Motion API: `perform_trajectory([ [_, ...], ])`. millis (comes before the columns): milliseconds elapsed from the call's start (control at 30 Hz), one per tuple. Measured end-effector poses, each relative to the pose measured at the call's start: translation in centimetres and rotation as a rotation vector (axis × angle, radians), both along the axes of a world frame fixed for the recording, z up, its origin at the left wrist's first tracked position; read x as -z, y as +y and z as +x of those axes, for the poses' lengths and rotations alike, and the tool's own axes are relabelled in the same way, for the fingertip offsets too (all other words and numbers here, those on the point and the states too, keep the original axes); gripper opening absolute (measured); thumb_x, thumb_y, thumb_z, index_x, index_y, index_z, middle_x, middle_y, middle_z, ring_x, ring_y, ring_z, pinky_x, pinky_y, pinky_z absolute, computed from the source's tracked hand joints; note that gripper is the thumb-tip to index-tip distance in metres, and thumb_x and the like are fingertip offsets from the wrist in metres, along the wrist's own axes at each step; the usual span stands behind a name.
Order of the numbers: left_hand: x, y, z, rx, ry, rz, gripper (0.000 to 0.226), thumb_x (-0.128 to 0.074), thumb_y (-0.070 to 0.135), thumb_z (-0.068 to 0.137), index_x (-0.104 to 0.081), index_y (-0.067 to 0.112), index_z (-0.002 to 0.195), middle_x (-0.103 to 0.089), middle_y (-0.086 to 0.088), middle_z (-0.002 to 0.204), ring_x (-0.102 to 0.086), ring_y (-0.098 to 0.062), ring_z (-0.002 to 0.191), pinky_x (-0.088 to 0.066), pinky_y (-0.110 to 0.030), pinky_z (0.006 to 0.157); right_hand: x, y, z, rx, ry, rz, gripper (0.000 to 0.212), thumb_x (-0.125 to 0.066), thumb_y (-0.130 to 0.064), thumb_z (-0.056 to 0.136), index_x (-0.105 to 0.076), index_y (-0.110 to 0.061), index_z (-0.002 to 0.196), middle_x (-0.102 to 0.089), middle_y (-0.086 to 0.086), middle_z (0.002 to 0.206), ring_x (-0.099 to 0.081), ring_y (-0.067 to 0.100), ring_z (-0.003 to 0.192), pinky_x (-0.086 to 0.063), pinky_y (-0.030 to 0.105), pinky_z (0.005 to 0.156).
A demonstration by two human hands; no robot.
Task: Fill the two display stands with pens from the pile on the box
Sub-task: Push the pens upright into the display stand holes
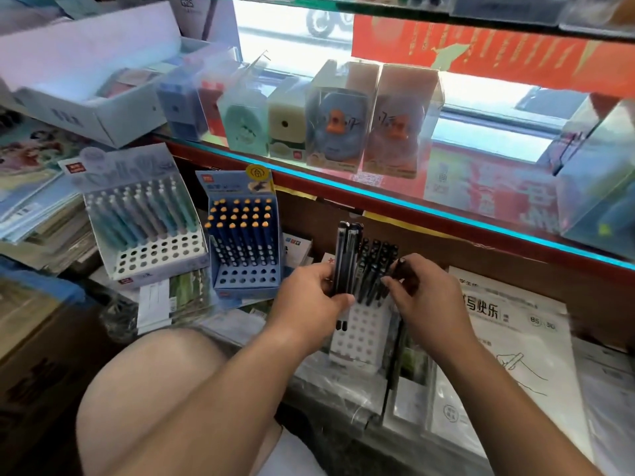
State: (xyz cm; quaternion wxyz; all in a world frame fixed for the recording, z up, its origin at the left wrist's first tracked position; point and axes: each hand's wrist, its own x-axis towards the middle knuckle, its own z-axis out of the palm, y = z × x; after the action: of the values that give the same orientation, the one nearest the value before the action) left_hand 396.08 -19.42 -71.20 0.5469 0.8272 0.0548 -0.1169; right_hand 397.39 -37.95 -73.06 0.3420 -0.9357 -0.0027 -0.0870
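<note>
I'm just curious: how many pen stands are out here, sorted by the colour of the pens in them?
Stand with pastel pens: 1
Stand with dark blue pens: 1
Stand with black pens: 1
Total: 3 stands

pen stands: 3, a white one (151, 249), a blue one (245, 266), another white one up front (360, 334)
hands: 2, left hand (309, 297), right hand (422, 300)
boxed sharpeners (285, 128): 6 in a row
pens (345, 262) in the left hand: small bunch, can't count em
</note>
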Motion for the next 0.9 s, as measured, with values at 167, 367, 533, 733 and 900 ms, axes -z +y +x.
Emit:
perform_trajectory([
  [167,-0.01,0.06,-0.07,-0.006,0.007,0.003,0.022,-0.074,0.015,0.092,-0.071,0.035,0.101,-0.078,0.012,0.096,-0.072,-0.008,0.096,-0.058,-0.042,0.095,0.18,-0.06,-0.03,0.017,-0.016,0.019,0.01,-0.073,-0.026,0.093,-0.064,-0.026,0.098,-0.065,-0.011,0.085,-0.06,0.005,0.077,-0.053,0.033,0.068],
  [367,-0.07,0.21,-0.09,-0.004,0.002,0.004,0.022,-0.075,0.016,0.092,-0.07,0.036,0.099,-0.078,0.012,0.095,-0.072,-0.008,0.095,-0.058,-0.043,0.094,0.32,0.09,-0.03,0.002,0.012,-0.015,0.016,-0.073,-0.025,0.093,-0.06,-0.03,0.101,-0.065,-0.011,0.089,-0.058,0.002,0.076,-0.047,0.023,0.064],
  [533,-0.13,0.35,-0.18,-0.005,0.001,-0.006,0.026,-0.074,0.014,0.093,-0.069,0.039,0.095,-0.078,0.013,0.094,-0.072,-0.006,0.094,-0.058,-0.041,0.094,0.16,0.3,-0.06,0.034,0.026,0.053,0.042,-0.077,-0.028,0.09,-0.054,-0.027,0.125,-0.058,-0.018,0.09,-0.058,0.003,0.074,-0.044,0.017,0.061],
  [733,0.27,0.21,-0.07,-0.004,0.001,0.005,0.023,-0.075,0.016,0.091,-0.071,0.037,0.099,-0.078,0.012,0.096,-0.072,-0.008,0.096,-0.059,-0.042,0.094,0.19,0.38,-0.04,0.025,-0.026,0.088,0.032,-0.067,-0.032,0.097,-0.056,-0.022,0.125,-0.062,-0.01,0.099,-0.058,0.003,0.079,-0.045,0.02,0.066],
  [900,0.44,0.15,0.05,0.002,0.006,0.012,0.021,-0.075,0.017,0.091,-0.073,0.032,0.105,-0.078,0.011,0.096,-0.073,-0.009,0.095,-0.059,-0.044,0.093,0.34,0.34,-0.37,-0.013,-0.097,0.02,0.028,-0.061,-0.026,0.101,-0.055,-0.023,0.128,-0.058,-0.012,0.104,-0.058,0.008,0.085,-0.049,0.029,0.072],
])
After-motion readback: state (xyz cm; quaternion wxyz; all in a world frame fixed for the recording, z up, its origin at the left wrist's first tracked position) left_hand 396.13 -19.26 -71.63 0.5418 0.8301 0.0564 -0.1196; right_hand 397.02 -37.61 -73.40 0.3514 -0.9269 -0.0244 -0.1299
